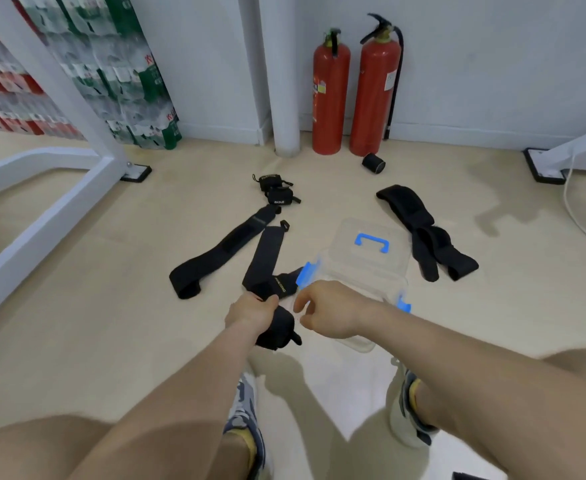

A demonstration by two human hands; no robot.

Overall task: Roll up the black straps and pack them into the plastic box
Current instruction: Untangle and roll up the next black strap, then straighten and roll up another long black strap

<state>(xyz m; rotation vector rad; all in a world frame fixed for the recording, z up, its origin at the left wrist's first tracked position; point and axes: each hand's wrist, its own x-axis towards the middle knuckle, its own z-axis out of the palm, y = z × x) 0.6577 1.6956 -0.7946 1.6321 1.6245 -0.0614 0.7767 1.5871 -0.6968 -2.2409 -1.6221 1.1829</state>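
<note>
My left hand grips a rolled black strap just above the floor, left of the clear plastic box. The box has blue latches, and its lid with a blue handle lies behind it. My right hand hovers over the box's near left corner with fingers loosely curled, holding nothing. Flat black straps lie unrolled on the floor: one long strap at left, another beside it. Wide straps lie to the right of the box. Two small rolled straps and one roll sit farther back.
Two red fire extinguishers stand against the back wall beside a white pillar. A white frame leg with a black foot is at left, another at far right with a white cable. My knees and shoes are in the foreground.
</note>
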